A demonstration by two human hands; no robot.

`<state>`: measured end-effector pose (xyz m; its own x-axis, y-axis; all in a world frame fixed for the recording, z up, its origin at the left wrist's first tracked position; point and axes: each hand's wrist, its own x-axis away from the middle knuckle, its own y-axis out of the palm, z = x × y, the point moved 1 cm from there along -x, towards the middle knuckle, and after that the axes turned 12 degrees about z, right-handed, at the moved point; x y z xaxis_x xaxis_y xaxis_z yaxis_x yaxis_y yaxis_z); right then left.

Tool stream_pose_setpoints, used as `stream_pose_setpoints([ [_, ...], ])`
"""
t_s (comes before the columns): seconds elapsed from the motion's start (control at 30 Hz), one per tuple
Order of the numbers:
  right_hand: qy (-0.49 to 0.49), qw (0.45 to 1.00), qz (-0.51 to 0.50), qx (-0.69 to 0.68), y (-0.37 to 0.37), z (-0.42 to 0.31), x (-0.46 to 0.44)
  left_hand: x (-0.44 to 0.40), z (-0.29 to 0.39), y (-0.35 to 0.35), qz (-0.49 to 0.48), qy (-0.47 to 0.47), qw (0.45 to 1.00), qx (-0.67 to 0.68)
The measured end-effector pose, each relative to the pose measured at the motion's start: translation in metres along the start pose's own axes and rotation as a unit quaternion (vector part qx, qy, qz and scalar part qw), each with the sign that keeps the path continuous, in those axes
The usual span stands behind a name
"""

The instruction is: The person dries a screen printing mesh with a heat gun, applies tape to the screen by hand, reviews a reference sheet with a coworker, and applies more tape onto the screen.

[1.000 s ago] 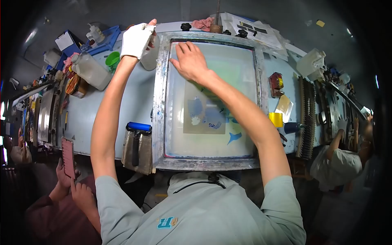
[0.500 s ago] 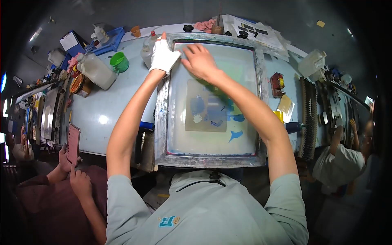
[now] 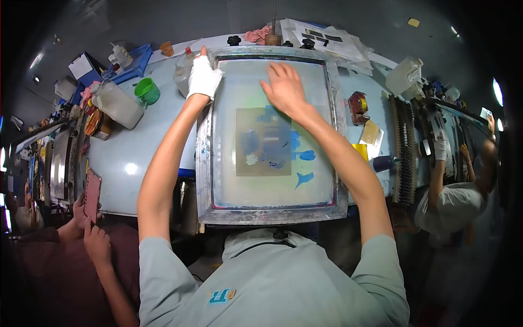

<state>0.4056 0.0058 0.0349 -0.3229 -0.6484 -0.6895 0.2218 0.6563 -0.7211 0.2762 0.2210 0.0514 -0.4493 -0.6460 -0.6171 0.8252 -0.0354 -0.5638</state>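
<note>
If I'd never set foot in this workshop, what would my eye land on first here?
Probably the big metal-framed screen in the middle, with bright blue patches on its lower right part. Next, the white glove on the left hand at the frame's upper left corner, while the bare right hand is over the screen's upper part. Then the green cup on the table, left of the frame.

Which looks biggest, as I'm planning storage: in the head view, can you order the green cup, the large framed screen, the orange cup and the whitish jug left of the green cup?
Largest to smallest:
1. Framed screen
2. Whitish jug
3. Green cup
4. Orange cup
</note>
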Motion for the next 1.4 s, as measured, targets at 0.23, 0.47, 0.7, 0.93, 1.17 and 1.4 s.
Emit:
stream_pose_setpoints([
  [0.23,-0.052,0.997,0.03,-0.039,0.035,-0.076,-0.049,0.0,0.0,-0.001,0.017,0.005,0.999,0.028],
  [0.47,-0.096,0.993,0.047,-0.049,0.051,-0.086,-0.063,0.002,-0.003,-0.001,0.022,0.004,0.999,0.045],
  [0.7,-0.123,0.992,0.006,-0.038,0.039,-0.083,-0.043,0.001,-0.005,0.003,0.026,-0.006,0.999,0.041],
  [0.93,0.005,0.998,-0.009,-0.064,0.001,-0.005,0.001,0.0,-0.009,0.003,0.029,-0.023,0.999,-0.004],
  [1.17,0.136,0.99,-0.046,0.01,-0.049,0.07,0.023,-0.004,-0.026,0.012,0.011,-0.069,0.997,0.024],
  [1.4,0.244,0.964,-0.05,0.091,-0.057,0.125,-0.015,-0.009,-0.02,0.005,-0.003,-0.123,0.992,0.035],
])
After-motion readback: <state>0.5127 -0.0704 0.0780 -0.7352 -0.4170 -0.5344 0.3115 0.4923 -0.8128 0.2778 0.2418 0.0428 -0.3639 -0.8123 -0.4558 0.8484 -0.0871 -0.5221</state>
